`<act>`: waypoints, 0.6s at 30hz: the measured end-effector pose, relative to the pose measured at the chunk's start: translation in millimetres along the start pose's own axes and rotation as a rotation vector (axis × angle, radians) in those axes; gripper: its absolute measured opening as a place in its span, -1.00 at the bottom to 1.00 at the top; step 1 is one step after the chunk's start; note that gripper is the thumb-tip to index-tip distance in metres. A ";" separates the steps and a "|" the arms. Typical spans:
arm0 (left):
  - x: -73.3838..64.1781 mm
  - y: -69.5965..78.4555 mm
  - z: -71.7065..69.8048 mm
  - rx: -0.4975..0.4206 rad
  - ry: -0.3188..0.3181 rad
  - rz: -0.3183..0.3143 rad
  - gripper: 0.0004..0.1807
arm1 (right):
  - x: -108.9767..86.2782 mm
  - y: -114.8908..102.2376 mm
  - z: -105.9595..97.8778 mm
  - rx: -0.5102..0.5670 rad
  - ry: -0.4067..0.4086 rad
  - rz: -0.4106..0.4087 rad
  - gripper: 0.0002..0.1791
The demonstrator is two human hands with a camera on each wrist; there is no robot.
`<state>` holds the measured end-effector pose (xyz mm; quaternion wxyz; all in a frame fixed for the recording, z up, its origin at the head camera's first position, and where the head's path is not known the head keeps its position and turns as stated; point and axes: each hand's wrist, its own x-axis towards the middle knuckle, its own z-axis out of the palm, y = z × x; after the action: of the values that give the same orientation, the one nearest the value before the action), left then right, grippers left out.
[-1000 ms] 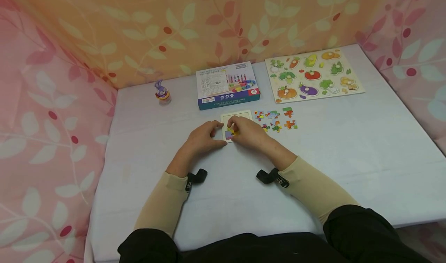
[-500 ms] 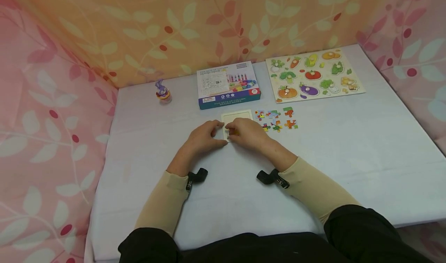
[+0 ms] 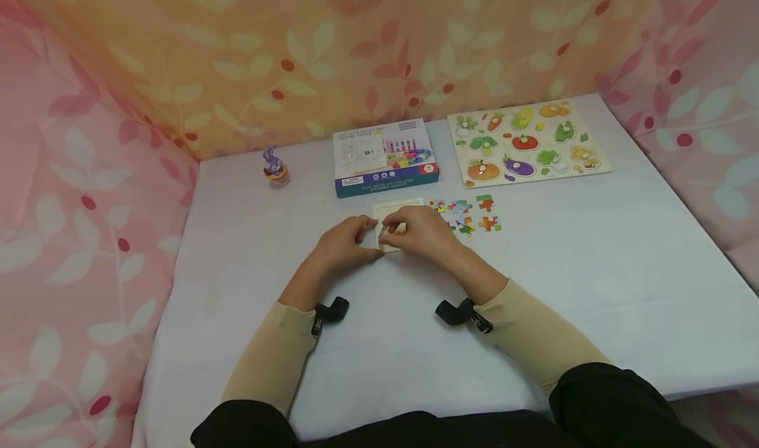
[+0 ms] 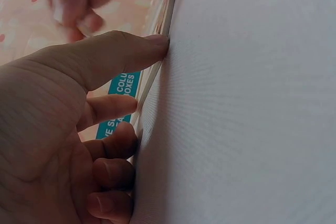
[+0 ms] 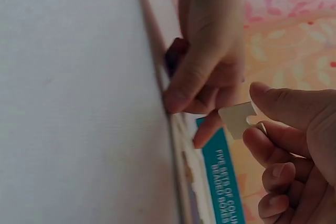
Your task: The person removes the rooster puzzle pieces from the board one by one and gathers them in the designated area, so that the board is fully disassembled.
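A small cream puzzle tray (image 3: 398,205) lies on the white table. My left hand (image 3: 344,242) holds it at its left side, the thumb at the near corner and the index finger farther along the edge. My right hand (image 3: 423,234) is over the tray, covering much of it. Between its thumb and index finger it pinches a jigsaw piece (image 5: 235,120), tilted up and clear of the tray, its plain pale back showing in the right wrist view. Several colourful loose jigsaw pieces (image 3: 489,224) lie in two rows right of the tray.
Behind the tray lies a boxed bead set (image 3: 385,158). A vegetable peg puzzle board (image 3: 528,141) is at the back right, and a small purple-topped figurine (image 3: 275,167) stands at the back left. Floral curtains (image 3: 237,53) surround the table.
The purple-and-yellow piece seen in the tray's near-left corner a second ago no longer shows there; my right hand has lifted a piece and tilted it. The left hand stays. The head view has shifted slightly.
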<state>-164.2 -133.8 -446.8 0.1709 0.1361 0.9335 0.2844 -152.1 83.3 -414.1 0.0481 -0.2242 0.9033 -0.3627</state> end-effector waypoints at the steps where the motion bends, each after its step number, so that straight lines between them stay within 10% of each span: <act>1: -0.6 -1.4 1.0 -0.001 0.001 0.000 -0.22 | -1.5 -1.3 -2.8 0.019 0.005 0.005 -0.64; 18: -2.9 -1.8 5.4 0.010 0.009 -0.026 -0.23 | -33.2 2.5 -77.5 0.205 -0.079 0.103 -0.63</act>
<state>-159.7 -133.7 -451.3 0.1698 0.1236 0.9373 0.2780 -142.6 148.7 -361.6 0.1250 -0.1854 0.8692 -0.4411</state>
